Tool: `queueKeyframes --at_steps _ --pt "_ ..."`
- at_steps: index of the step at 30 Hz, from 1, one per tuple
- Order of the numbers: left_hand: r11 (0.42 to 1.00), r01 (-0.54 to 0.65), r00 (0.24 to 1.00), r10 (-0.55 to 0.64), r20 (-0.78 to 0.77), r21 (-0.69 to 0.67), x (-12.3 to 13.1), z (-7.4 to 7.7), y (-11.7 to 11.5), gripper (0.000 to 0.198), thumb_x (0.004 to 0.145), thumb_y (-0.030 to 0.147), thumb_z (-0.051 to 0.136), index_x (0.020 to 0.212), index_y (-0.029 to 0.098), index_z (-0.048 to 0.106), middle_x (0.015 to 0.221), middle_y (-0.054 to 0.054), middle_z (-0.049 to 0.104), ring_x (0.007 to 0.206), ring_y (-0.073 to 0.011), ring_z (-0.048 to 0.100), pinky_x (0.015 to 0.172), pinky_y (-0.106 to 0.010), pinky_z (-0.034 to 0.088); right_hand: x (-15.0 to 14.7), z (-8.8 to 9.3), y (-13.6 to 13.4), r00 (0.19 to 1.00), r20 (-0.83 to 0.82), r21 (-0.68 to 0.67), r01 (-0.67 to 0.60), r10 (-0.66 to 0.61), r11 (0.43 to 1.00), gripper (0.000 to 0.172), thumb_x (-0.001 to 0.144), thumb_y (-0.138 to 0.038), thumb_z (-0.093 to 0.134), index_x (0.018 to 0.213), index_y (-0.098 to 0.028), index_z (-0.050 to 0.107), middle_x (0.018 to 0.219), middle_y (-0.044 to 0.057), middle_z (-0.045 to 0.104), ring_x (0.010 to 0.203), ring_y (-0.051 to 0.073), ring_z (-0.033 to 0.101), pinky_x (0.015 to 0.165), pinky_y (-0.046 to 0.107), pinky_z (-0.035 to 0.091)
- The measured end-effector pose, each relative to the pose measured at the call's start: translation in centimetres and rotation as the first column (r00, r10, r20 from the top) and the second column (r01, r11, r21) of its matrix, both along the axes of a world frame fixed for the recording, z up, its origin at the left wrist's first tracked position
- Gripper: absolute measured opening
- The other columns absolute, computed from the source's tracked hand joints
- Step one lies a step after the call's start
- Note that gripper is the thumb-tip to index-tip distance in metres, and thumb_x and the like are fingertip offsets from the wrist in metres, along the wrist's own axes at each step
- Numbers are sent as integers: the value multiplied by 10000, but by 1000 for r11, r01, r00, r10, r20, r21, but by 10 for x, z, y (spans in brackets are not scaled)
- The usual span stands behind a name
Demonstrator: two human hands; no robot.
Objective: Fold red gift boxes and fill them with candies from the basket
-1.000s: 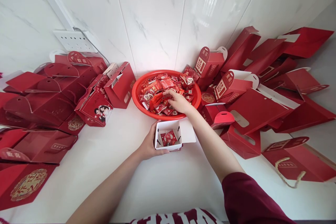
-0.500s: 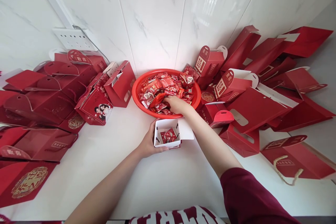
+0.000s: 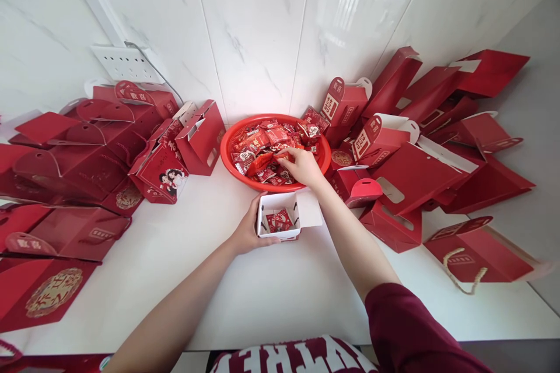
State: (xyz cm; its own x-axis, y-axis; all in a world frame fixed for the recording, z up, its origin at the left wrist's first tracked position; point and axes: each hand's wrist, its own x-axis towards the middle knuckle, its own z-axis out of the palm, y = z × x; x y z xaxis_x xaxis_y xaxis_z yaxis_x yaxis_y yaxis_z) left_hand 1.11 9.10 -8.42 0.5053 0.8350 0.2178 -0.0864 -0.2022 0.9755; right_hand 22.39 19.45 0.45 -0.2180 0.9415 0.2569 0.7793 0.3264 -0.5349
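Observation:
My left hand grips the near left side of a small open box, white inside, with red wrapped candies at its bottom. My right hand reaches into a round red basket heaped with red wrapped candies, just behind the box. Its fingers are curled among the candies; whether they hold one is hidden.
Red paper gift boxes lie piled on both sides of the white counter: flat and folded ones at left, opened ones with white flaps at right. One with a rope handle lies near the right edge. A white tiled wall and a power strip stand behind.
My right hand stayed in the basket, shifting slightly among the candies. My left hand kept hold of the box. The view drifted a little.

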Motion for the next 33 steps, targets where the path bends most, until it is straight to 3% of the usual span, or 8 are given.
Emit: queueKeyframes --at_steps 5,8,13,16,19,23,27,33 --pt "999 24 998 -21 58 -44 3 6 -4 1091 638 305 888 1515 254 239 1514 -177 377 1383 -378 415 1103 -556 389 20 2 -36 855 -466 -43 -279 227 959 373 933 -483 554 1064 -170 711 950 47 751 892 213 688 837 329 523" --pt "999 35 996 -32 82 -37 6 7 -5 1045 654 292 879 1500 257 266 1509 -174 387 1375 -374 426 1095 -551 397 26 4 -60 820 -474 -55 -390 320 919 416 995 -486 441 1095 -202 728 1107 63 737 1075 236 664 996 395 479" --pt "997 75 994 -76 74 16 3 5 -5 1138 641 336 890 1539 270 194 1572 -179 287 1435 -382 336 1134 -537 346 34 0 -97 897 -325 93 -286 301 954 352 1018 -420 431 1224 -258 666 1348 66 622 1282 240 537 1116 434 380" --pt "992 126 989 -127 80 23 -6 8 -6 1178 669 547 829 1570 265 125 1601 -170 240 1461 -384 284 1168 -515 295 45 -13 -119 885 -418 159 -152 206 976 325 1017 -407 435 1241 -278 632 1420 70 544 1344 244 473 1143 440 351" --pt "999 45 993 -42 108 -24 -17 15 -3 958 823 743 527 1559 213 219 1543 -171 363 1428 -355 352 1166 -476 298 64 -36 -135 803 -584 149 -38 119 988 310 1005 -412 450 1247 -278 592 1392 91 546 1311 257 499 1098 457 402" --pt "968 -223 975 219 -44 -115 -33 22 10 549 962 559 401 1327 178 551 1305 -133 616 1234 -295 556 1040 -424 422 91 -68 -144 691 -722 -58 -13 -33 998 216 982 -398 485 1077 -247 606 1131 90 666 1047 247 650 921 453 527" --pt "957 -248 959 220 -180 -149 -41 23 17 306 801 384 701 1004 154 700 1022 -87 725 974 -282 659 879 -388 506 102 -74 -147 791 -611 -146 -155 34 977 174 938 -348 561 1079 -251 599 1173 78 650 1079 246 636 976 474 509" --pt "976 -66 993 45 -105 -205 -27 22 3 495 802 485 712 1181 171 665 1023 -121 743 887 -317 707 732 -395 559 84 -68 -156 885 -367 -80 -338 287 938 1044 721 -397 826 1553 -325 199 1607 113 258 1468 336 277 1181 559 291"
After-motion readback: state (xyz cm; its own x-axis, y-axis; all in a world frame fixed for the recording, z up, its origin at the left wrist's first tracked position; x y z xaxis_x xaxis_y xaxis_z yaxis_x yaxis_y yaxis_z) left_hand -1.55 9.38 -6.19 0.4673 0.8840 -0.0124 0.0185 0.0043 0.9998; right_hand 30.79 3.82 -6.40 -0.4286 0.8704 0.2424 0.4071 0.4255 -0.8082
